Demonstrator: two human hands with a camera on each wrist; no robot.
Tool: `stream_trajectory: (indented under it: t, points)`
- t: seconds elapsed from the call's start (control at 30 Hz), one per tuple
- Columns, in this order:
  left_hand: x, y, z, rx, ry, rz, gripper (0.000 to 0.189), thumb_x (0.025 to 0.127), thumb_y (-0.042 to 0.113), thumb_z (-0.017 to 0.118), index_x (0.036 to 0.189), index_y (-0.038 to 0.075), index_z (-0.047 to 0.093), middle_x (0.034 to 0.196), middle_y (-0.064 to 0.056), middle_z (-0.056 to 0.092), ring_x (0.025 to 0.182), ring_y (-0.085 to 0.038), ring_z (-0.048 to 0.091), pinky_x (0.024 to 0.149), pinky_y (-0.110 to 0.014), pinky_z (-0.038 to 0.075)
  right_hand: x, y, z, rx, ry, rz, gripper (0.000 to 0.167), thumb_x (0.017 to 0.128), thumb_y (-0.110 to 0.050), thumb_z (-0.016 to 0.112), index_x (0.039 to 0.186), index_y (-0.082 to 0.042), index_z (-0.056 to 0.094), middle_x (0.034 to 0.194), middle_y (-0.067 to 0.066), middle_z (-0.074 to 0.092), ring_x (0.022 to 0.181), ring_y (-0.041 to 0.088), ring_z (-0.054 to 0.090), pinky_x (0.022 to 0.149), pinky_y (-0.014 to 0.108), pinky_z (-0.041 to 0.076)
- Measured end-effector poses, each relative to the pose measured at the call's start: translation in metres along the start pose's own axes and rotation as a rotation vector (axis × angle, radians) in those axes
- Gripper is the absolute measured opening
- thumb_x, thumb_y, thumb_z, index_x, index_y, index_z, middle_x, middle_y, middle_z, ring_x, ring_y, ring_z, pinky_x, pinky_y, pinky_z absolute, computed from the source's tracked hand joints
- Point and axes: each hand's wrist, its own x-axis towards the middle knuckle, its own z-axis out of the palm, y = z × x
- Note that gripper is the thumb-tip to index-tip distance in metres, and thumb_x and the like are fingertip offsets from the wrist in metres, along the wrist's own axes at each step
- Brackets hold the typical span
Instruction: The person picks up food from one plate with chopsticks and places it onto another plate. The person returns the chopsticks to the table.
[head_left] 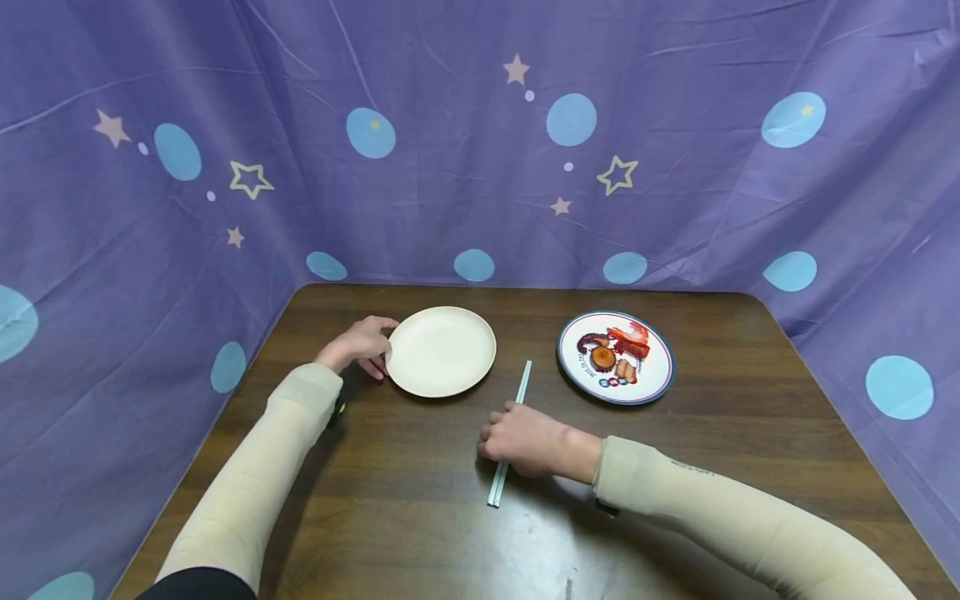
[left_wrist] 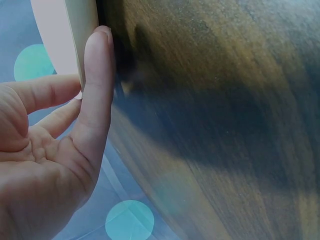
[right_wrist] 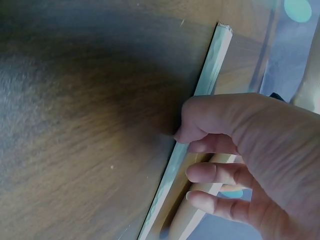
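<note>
A plain cream plate (head_left: 442,352) is at the back left of the table. My left hand (head_left: 363,343) pinches its left rim; in the left wrist view the plate's edge (left_wrist: 82,45) passes between thumb and fingers. A pair of pale chopsticks (head_left: 522,379) lies lengthwise near the middle of the table. My right hand (head_left: 528,439) pinches them around their midsection between thumb and index finger, seen in the right wrist view, where the chopsticks (right_wrist: 212,60) look side by side. The other fingers (right_wrist: 220,206) of that hand are loosely bent.
A white plate with a blue rim (head_left: 652,385) stands at the back right, bearing several food pieces (head_left: 602,358) or pictures of food; I cannot tell which. The brown wooden table (head_left: 390,517) meets a purple curtain (head_left: 465,208) with stars and blue dots.
</note>
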Motion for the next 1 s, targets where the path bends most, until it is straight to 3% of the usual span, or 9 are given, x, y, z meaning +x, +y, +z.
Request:
stream_trajectory:
  t: [0.2,0.5,1.0]
  points:
    - [-0.0002,0.0009,-0.0001,0.002,-0.004,0.006,0.074,0.09,-0.013,0.047,0.161,-0.007,0.028,0.098,-0.03,0.064,0.068,-0.034,0.073,0.062,-0.044,0.069,0.0037,-0.003,0.0028,-0.021,0.009,-0.025,0.027,0.084,-0.018,0.083,0.107,-0.03,0.075,0.103,-0.012,0.069,0.096,0.012,0.064,0.071,0.029,0.055]
    - [-0.0017,0.0029,0.0003,0.001,0.006,0.002,0.073,0.09,-0.012,0.047,0.161,-0.006,0.031,0.099,-0.029,0.065,0.067,-0.033,0.072,0.062,-0.044,0.069,0.0073,-0.0057,0.0048,-0.008,-0.013,-0.054,0.037,0.087,-0.017,0.079,0.12,-0.032,0.072,0.107,-0.011,0.069,0.098,0.011,0.065,0.075,0.028,0.057]
    - [-0.0011,0.0013,0.0004,-0.016,0.001,-0.004,0.075,0.089,-0.013,0.048,0.161,-0.006,0.029,0.099,-0.03,0.065,0.065,-0.031,0.072,0.063,-0.046,0.069,0.0068,-0.0104,0.0041,-0.034,0.02,-0.053,0.027,0.086,-0.021,0.08,0.11,-0.027,0.07,0.101,-0.008,0.066,0.09,0.011,0.066,0.074,0.027,0.058]
